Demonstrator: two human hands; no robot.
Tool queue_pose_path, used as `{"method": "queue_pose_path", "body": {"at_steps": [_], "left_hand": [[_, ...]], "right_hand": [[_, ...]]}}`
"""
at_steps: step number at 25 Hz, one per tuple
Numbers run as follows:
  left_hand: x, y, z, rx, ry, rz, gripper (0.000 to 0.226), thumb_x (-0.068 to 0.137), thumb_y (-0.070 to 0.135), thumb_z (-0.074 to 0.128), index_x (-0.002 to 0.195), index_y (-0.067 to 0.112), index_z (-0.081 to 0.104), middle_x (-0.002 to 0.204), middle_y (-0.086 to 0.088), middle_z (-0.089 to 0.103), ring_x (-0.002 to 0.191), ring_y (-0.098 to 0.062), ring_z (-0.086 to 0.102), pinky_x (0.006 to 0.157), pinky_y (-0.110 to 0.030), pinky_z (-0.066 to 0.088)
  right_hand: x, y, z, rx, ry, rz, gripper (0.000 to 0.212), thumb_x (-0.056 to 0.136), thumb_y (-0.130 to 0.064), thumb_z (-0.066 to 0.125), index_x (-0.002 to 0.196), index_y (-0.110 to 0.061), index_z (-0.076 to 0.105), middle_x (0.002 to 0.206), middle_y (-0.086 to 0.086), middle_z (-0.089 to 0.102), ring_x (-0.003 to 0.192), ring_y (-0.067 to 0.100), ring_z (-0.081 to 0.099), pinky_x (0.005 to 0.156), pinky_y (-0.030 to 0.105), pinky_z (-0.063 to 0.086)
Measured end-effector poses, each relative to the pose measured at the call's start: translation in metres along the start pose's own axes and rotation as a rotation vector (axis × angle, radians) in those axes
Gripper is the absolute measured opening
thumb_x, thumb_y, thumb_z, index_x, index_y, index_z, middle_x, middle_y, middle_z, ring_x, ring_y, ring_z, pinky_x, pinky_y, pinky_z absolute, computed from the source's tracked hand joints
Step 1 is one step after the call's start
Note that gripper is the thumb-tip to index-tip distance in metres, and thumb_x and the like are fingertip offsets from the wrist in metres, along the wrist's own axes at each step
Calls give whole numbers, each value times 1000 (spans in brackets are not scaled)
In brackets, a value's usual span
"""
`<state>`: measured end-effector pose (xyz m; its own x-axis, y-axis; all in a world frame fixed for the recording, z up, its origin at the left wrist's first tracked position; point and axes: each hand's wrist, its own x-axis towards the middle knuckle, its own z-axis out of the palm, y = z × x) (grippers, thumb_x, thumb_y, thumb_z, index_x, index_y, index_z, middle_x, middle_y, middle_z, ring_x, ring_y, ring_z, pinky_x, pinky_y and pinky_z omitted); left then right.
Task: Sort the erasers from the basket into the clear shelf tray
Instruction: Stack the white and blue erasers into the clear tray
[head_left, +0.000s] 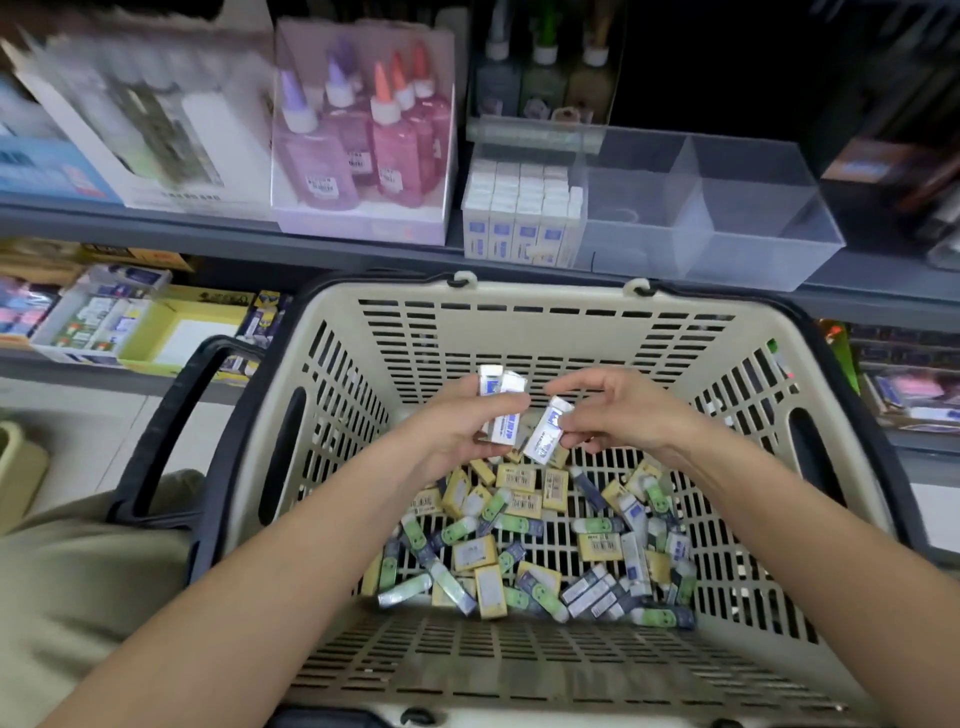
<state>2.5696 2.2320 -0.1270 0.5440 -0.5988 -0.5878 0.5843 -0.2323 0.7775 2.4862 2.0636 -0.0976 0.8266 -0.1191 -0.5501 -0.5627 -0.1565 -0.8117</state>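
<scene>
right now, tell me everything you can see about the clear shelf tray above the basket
The clear shelf tray is a see-through plastic box, open on top, split by see-through dividers into compartments. It sits level on the grey shelf, just above and behind the beige basket. Its left compartment is packed with upright white erasers with blue labels, in neat rows. The compartments to the right look empty. A pink glue bottle display stands beside its left end. Neither hand touches it.

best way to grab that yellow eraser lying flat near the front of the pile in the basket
Pinch the yellow eraser across its two long side edges, coming straight down from above. It lies flat, label up, on top of the pile in the basket, so its broad face offers no hold. Both the left hand and right hand already hold white erasers, so this is a guess.
</scene>
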Motion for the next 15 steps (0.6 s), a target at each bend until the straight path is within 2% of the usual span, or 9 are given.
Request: {"method": "queue_pose_path", "body": {"at_steps": [2,5,7,10,12,15], "left_hand": [[-6,17,-3,29,-4,80,13,84,14,67,94,19,61,79,2,66,77,-14,63,66,-29,52],[-11,49,-5,55,6,239,17,83,14,67,99,18,61,79,3,68,75,-12,64,69,-31,54],[-12,75,-4,41,31,346,19,81,16,69,98,20,61,74,7,69,69,-6,65,61,-25,52],[-8,105,1,-28,73,485,14,82,16,67,93,19,60,68,10,68,66,-6,64,58,-24,52],[-5,112,6,-70,83,514,12,84,15,66,92,18,59,68,8,66,66,-8,62,59,-26,52],[1,111,7,-87,87,501,11,85,15,66,94,16,59,75,2,65,70,-10,61,58,-26,52]], "right_hand": [[-8,-15,-6,2,15,-80,27,83,-1,64,95,-26,64,75,1,74,64,6,68,55,15,53],[-16,-48,-28,-18,123,-238,22,80,-4,67,98,-16,65,73,0,74,63,7,69,51,14,52],[-10,-74,-46,-37,330,-393,18,79,-8,70,95,-13,64,66,-5,72,60,7,67,51,16,51],[13,-107,-71,-58,700,-585,16,81,-14,70,82,-24,58,61,-10,67,64,9,65,62,22,51],[31,-119,-81,-141,840,-600,14,81,-21,70,84,-23,57,67,-13,63,63,1,60,63,14,48],[52,-124,-89,-355,871,-607,15,80,-25,69,92,-21,62,67,-19,58,56,-11,54,58,-1,38]]}}
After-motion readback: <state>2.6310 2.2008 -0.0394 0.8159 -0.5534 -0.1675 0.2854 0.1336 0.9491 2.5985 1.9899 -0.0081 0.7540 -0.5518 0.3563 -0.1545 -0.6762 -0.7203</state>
